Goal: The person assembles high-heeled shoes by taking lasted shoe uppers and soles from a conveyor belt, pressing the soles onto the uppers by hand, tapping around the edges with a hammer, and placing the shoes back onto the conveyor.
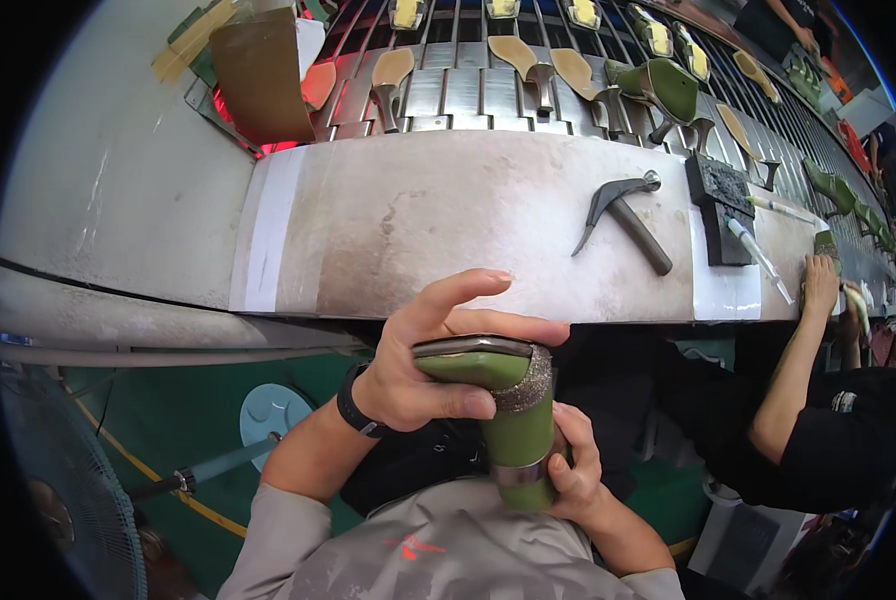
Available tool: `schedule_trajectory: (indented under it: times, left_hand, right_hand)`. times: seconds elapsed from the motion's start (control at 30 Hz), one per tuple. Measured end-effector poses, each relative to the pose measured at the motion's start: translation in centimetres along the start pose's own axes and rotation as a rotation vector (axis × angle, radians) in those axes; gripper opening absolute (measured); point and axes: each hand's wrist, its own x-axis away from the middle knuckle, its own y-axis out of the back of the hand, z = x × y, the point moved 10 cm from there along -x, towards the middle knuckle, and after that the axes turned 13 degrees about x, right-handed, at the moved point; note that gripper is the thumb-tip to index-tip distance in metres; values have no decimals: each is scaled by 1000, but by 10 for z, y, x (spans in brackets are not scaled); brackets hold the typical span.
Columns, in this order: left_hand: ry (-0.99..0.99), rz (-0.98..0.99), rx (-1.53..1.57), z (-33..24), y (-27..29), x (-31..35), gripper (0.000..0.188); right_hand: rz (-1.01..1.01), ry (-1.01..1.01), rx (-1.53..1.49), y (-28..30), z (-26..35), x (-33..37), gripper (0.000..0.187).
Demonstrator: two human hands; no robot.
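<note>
Gripping a green shoe (pixel 520 435) with both hands, close in front of the torso and near the bench's front edge. Clasping the toe end with the left hand (pixel 395 362), thumb pressed on the green side, one finger stretched along the dark sole edge, another raised clear. Closed around the lower part with the right hand (pixel 582 480), thumb near a shiny metallic band (pixel 518 472). Between the two hands, banded with dark glitter. Wearing a black strap (pixel 356 402) on the left wrist. Ahead, on the pale, stained bench (pixel 448 225), lying loose: a hammer (pixel 638 228) with a curved claw. Right of the hammer, on a white sheet (pixel 726 296), resting: a black block (pixel 716 205), with two slim syringe-like tubes (pixel 756 252) beside and against it. Farther off, behind the bench, spread along a slatted metal conveyor (pixel 458 98): tan-soled heeled shoe parts (pixel 393 68) and another green shoe part (pixel 673 90). At far right, handling a green, glitter-banded piece (pixel 826 243): a co-worker's hand (pixel 820 286). At lower left, over green flooring: a light-blue stool (pixel 273 420) and a fan (pixel 73 480).
</note>
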Motion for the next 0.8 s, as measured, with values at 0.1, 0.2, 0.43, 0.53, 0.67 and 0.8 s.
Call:
schedule_trajectory:
  times: [0.1,0.2,0.43,0.53,0.67,0.8]
  left_hand:
    - [-19,-19,-29,6,-2,4,64]
    - [35,8,-72,11,-1,4,59]
    - [100,-349,-182,0,50,-6,70]
    - [-39,-386,-437,-28,76,0,72]
    - [-160,-416,-1224,-50,83,19,7]
    - [-203,-165,-1512,-33,58,6,24]
  right_hand:
    - [-15,42,1,3,3,5,73]
    - [-116,59,20,14,9,4,85]
    - [-37,-644,-805,5,-36,-23,82]
    - [-109,-758,-1191,11,-69,-99,65]
    - [-115,-656,-880,7,-118,-241,55]
    - [-118,-620,-324,-42,-164,-379,44]
